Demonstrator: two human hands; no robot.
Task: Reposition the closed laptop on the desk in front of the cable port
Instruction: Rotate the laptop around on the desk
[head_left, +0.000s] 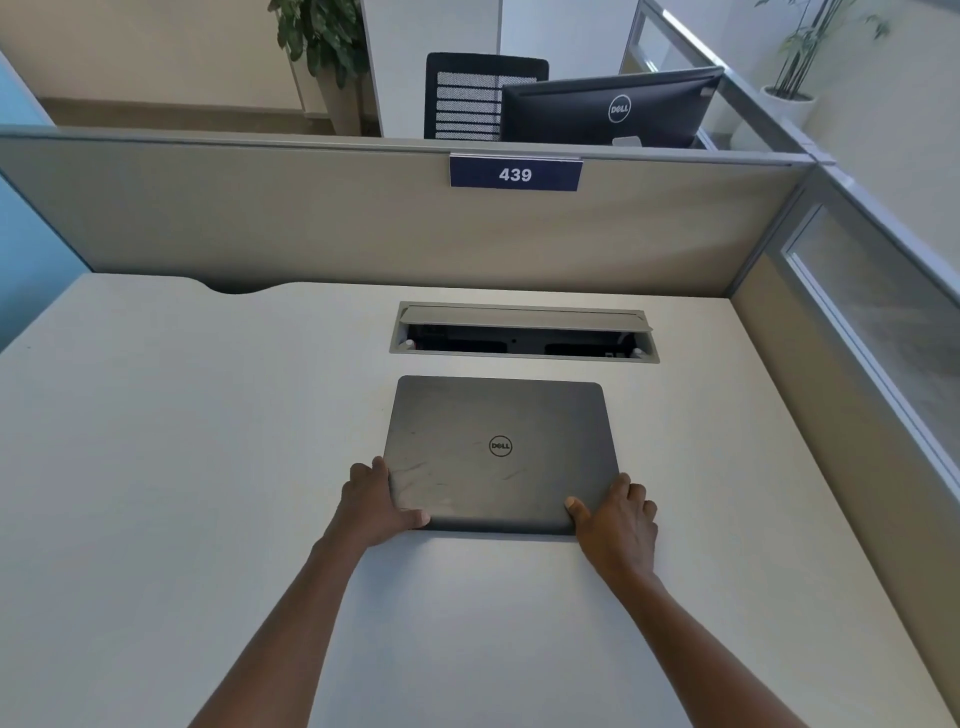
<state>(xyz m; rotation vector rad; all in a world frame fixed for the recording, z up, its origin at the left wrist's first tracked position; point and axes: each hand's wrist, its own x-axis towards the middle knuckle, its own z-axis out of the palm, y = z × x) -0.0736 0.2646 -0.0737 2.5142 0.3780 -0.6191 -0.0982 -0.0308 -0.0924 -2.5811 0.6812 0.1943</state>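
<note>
A closed dark grey laptop (498, 447) with a round logo lies flat on the white desk (208, 467), its far edge a short gap from the cable port (524, 332). The port is a long recessed slot with its grey lid tilted open. My left hand (376, 501) grips the laptop's near left corner, thumb on the lid. My right hand (615, 517) grips the near right corner the same way. The near edge of the laptop casts a shadow on the desk.
A grey partition (363, 218) with a blue sign reading 439 closes the desk's far side, and a glazed panel (883, 322) closes the right. A cable notch (236, 287) cuts the back left edge. Beyond the partition stand a monitor (613, 106), a chair and plants.
</note>
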